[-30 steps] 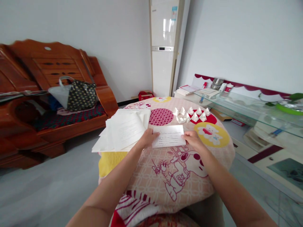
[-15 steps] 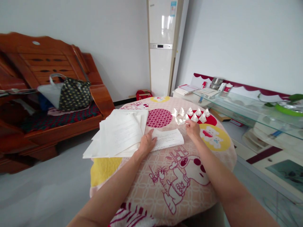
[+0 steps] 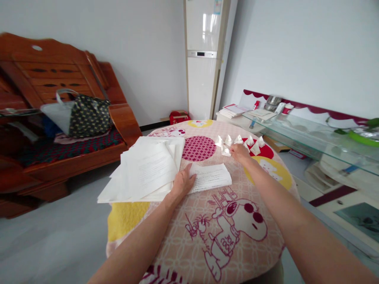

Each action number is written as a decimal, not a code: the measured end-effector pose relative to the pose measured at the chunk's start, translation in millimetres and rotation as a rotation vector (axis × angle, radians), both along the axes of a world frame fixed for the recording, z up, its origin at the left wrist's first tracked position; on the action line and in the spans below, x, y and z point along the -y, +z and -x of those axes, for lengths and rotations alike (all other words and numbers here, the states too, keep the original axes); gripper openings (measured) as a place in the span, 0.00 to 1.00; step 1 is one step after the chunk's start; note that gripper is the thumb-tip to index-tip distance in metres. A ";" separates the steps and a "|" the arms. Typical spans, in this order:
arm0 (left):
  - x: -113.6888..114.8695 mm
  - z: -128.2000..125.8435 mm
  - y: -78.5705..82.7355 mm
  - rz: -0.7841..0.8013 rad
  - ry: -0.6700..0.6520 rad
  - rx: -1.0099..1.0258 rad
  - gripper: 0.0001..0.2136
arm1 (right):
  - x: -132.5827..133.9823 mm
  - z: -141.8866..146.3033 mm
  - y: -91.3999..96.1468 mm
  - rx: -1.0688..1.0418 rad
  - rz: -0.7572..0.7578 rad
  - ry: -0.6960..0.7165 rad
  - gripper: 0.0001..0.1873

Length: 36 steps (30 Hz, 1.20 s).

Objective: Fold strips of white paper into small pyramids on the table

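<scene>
My left hand [image 3: 184, 182] rests with fingers spread on a folded printed sheet [image 3: 211, 175], next to a loose stack of white papers [image 3: 151, 167]. Over on the right, the fingers of my right hand [image 3: 240, 153] are pinched together at the front row of small pointed folded paper pieces [image 3: 225, 150]. They close on one piece, which the hand mostly hides. Several similar white pieces stand upright around it in two rows, partly over a red patch of the tablecloth.
The round table wears a pink cartoon tablecloth [image 3: 189, 240]. A wooden sofa [image 3: 71, 157] with bags [image 3: 89, 116] stands left. To the right is a glass-topped cabinet [image 3: 314, 134] holding papers and cups. A tall white air conditioner [image 3: 201, 83] stands in the corner.
My right hand has moved slightly left and away from me, among the folded paper pieces. My left hand stays on the printed sheet. The view has shifted a little.
</scene>
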State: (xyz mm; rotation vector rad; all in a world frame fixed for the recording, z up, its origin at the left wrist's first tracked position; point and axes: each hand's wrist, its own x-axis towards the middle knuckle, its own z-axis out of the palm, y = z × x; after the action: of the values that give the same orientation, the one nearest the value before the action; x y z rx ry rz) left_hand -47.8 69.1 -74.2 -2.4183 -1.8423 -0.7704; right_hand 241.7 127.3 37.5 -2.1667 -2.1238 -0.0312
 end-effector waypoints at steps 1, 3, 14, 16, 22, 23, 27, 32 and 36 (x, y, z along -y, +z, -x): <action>0.9 -0.2 1.9 0.024 -0.007 -0.002 0.25 | -1.5 1.7 0.4 -0.005 -0.004 -0.004 0.17; 2.2 -0.7 5.7 0.089 -0.022 0.000 0.26 | -4.6 4.8 0.5 -0.014 -0.010 -0.018 0.17; 5.4 -3.1 8.7 0.117 -0.006 -0.007 0.26 | -14.4 20.5 -14.9 -0.078 -0.059 -0.090 0.17; 5.9 -3.1 10.0 0.119 -0.007 -0.004 0.26 | -13.5 23.5 -13.7 -0.095 -0.075 -0.101 0.16; 6.3 -6.0 18.5 0.192 0.018 0.022 0.26 | 8.6 12.7 -5.0 -0.329 -0.313 -0.119 0.13; 6.4 -6.5 19.4 0.200 0.021 0.023 0.26 | 16.6 8.6 -5.5 -0.477 -0.402 -0.120 0.13; 6.1 -6.3 20.3 0.212 0.011 0.063 0.26 | 56.8 0.8 -16.7 -0.969 -0.400 -0.087 0.21; 5.9 -2.5 20.9 0.164 0.002 0.164 0.25 | 93.6 14.4 -40.6 -1.227 -0.039 -0.011 0.30; 8.1 -0.2 26.5 0.148 0.014 0.261 0.23 | 99.0 20.4 -52.5 -1.268 -0.143 -0.088 0.26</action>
State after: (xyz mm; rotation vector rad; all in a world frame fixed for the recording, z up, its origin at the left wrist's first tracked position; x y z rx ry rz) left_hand -47.6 61.0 -47.8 -2.4910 -2.0738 -1.0271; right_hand 221.3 28.4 -14.9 -1.4566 -1.2049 0.8809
